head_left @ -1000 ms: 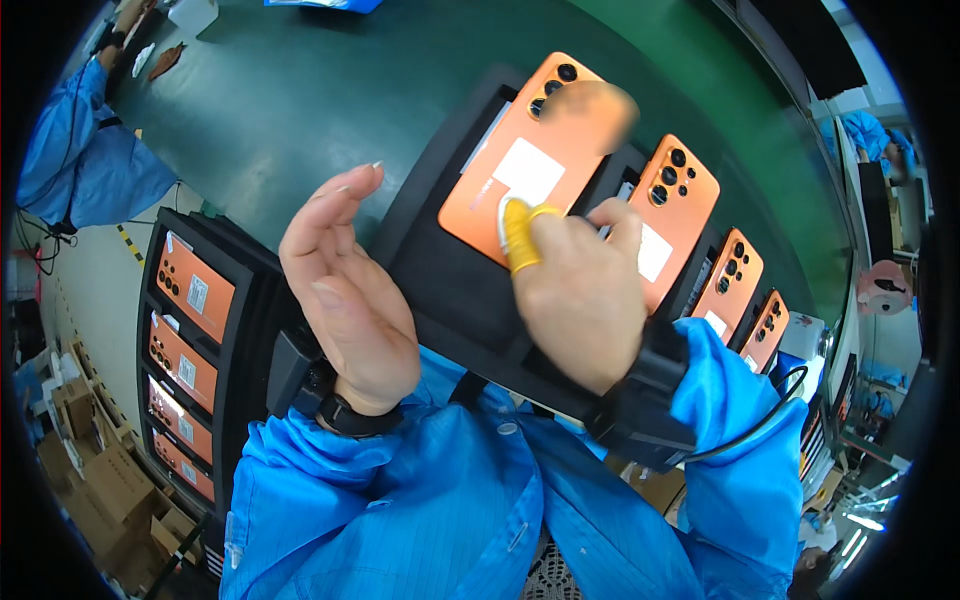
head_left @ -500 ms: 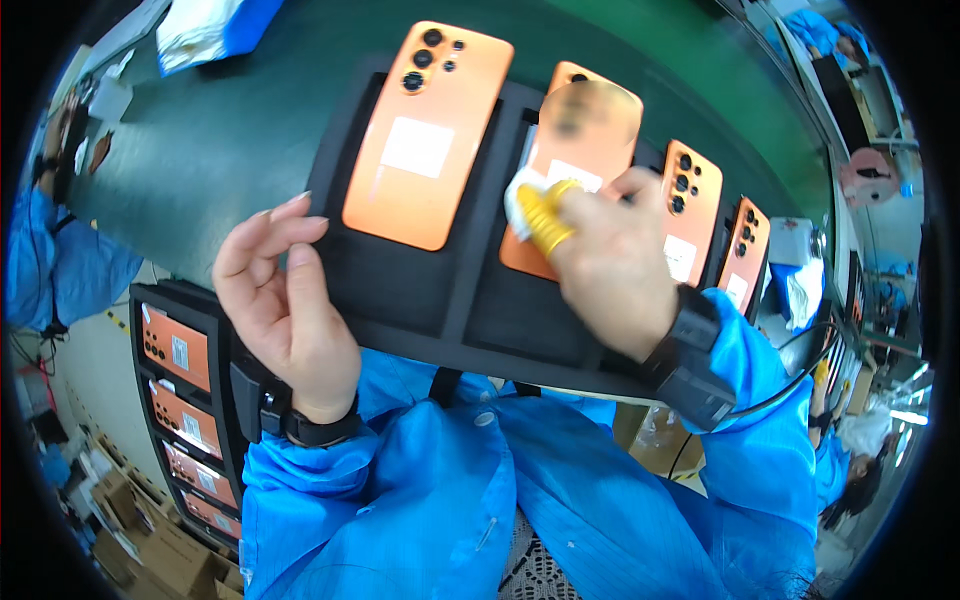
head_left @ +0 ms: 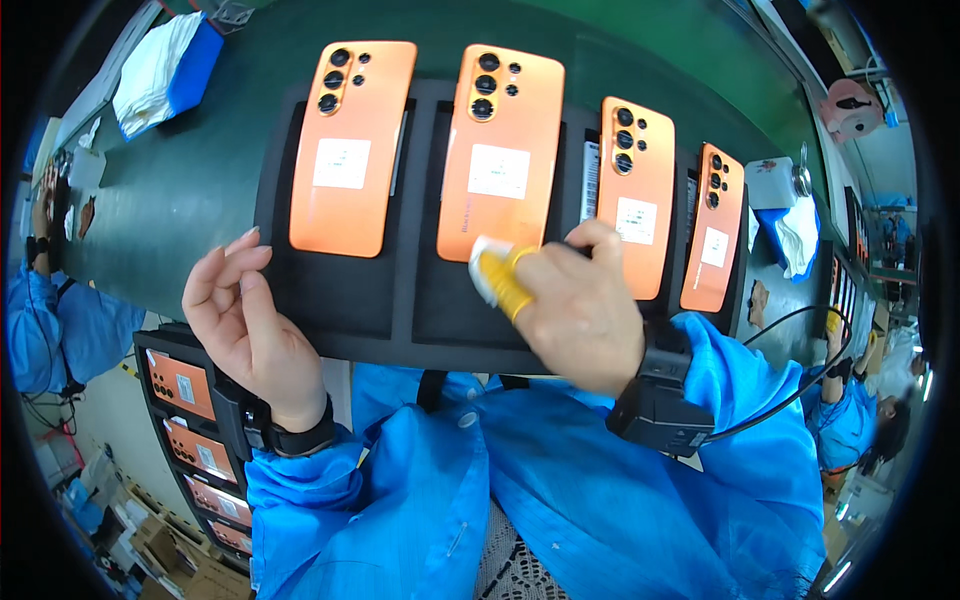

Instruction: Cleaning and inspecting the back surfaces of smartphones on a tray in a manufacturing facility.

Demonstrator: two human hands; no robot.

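Your right hand (head_left: 585,310), grasping a white cloth (head_left: 487,255), has passed from the black tray's (head_left: 440,353) leftmost phone (head_left: 340,217) to the second orange phone (head_left: 500,215), now under contact; your left hand (head_left: 262,350), loosely curled, visibly unladen, hangs at the tray's near-left corner.

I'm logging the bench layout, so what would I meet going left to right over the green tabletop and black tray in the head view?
Angular blue-and-white packet → first orange rectangular phone with white label → second orange phone → third orange phone → fourth orange phone.
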